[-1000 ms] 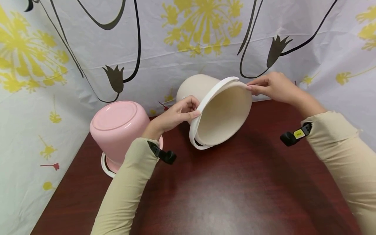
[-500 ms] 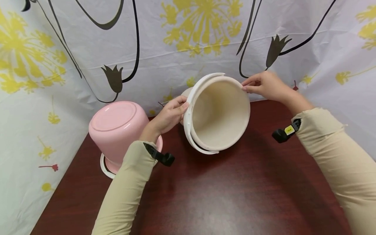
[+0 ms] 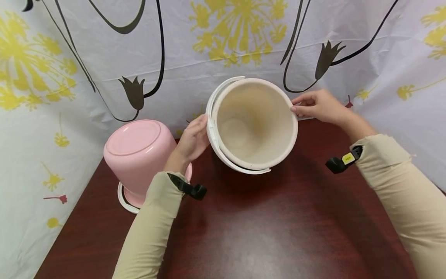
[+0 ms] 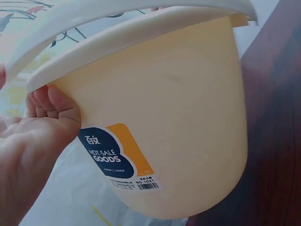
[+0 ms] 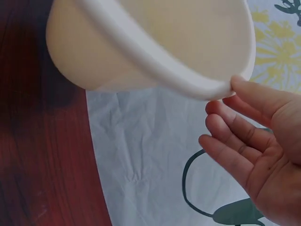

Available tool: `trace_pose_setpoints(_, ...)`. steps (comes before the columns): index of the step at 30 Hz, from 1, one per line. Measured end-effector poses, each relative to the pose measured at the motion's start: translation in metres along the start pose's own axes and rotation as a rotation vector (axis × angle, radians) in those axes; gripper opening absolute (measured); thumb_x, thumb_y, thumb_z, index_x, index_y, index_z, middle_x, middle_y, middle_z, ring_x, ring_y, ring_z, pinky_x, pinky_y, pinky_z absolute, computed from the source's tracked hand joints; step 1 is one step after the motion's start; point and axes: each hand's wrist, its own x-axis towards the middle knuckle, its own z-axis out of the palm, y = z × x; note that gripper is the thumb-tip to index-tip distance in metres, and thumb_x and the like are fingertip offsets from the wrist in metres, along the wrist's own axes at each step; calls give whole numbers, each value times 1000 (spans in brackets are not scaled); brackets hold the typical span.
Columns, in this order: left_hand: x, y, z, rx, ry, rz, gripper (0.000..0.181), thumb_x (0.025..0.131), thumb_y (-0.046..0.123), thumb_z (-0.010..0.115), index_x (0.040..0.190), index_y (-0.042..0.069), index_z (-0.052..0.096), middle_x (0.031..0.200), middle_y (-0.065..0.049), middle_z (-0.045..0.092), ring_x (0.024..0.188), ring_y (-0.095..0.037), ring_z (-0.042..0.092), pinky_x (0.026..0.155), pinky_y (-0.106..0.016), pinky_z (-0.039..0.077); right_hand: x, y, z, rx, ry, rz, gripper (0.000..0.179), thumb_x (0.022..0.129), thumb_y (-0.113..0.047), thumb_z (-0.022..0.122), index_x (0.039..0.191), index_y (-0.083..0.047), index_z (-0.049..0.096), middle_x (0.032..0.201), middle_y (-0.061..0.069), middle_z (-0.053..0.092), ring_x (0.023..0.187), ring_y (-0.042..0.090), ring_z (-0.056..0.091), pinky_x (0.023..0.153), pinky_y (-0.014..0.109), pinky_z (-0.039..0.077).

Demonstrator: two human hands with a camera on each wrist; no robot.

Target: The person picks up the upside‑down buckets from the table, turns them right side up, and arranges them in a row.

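Observation:
A cream bucket [image 3: 256,120] is tilted with its mouth toward me at the back of the table. Its white handle [image 3: 217,143] lies along the left side of the rim. My left hand [image 3: 191,141] grips the bucket at that side; in the left wrist view its fingers [image 4: 51,101] curl under the rim and only the thumb's tip shows, by the handle. At the opposite side my right hand [image 3: 322,106] pinches the rim between thumb and forefinger, its other fingers [image 5: 235,155] loosely bent below. A blue and orange label [image 4: 120,157] is stuck on the bucket's outer wall.
A pink bucket [image 3: 141,159] stands upside down on the dark red table [image 3: 271,224], left of the cream one, close to my left forearm. Its white handle [image 3: 127,201] rests on the table. A white patterned cloth [image 3: 216,42] hangs behind the table and along its left.
The cream bucket has turned, so its mouth faces me more and its inner bottom shows. My left hand has moved left with the rim and handle; the right keeps its pinch.

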Motion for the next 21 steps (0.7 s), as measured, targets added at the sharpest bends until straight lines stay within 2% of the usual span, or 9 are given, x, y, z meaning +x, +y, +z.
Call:
trace_pose_setpoints(3,0,-2,-1,-52,30,7,35,101,16,23,125,1,43,109,-1,58,105,-12,49,92,-31,34,-2,2,3,86,-2,10,36,86,-11,64,112,13,56,76,-1,67,66,8,64,62,23,52)
trace_pose_setpoints(6,0,-4,-2,-87,82,4,38,101,19,24,131,-2,36,110,-2,58,106,-13,49,93,-32,35,-3,3,6,127,-1,16,37,87,-10,62,115,14,54,78,-1,67,66,10,64,62,24,52)
trace_pose_setpoints(8,0,-5,-3,-114,117,2,39,101,22,25,130,-2,38,115,-5,55,106,-15,49,93,-33,34,-5,4,7,137,-1,26,39,88,-11,61,117,13,52,79,-2,67,66,11,64,61,24,52)
trace_pose_setpoints(10,0,-6,-3,-137,142,12,41,101,23,25,132,-1,37,125,-11,48,108,-16,48,95,-34,33,-6,4,8,156,-5,43,41,89,-12,61,120,12,50,79,-3,67,66,12,64,61,25,53)
trace_pose_setpoints(12,0,-6,-3,-160,149,26,44,101,24,24,138,1,33,138,-16,35,111,-16,46,98,-35,30,-7,3,9,183,-19,57,43,89,-12,60,124,11,48,81,-2,67,68,14,65,62,26,53)
trace_pose_setpoints(15,1,-8,-4,-184,148,47,47,101,25,21,144,4,22,149,-16,17,116,-14,42,100,-35,27,-9,0,12,205,-38,66,47,89,-12,59,128,10,45,86,3,67,70,15,66,63,27,53)
trace_pose_setpoints(18,2,-9,-5,-209,177,55,46,101,26,20,144,10,23,151,-13,13,118,-14,40,100,-33,27,-10,-4,14,206,-42,66,49,90,-14,59,130,9,43,91,6,66,71,13,66,63,27,53)
trace_pose_setpoints(21,2,-10,-5,-247,210,69,45,101,27,22,143,12,26,151,-12,13,120,-15,38,102,-34,25,-9,-8,16,214,-27,78,50,89,-16,60,129,9,44,91,4,66,72,12,66,64,26,53)
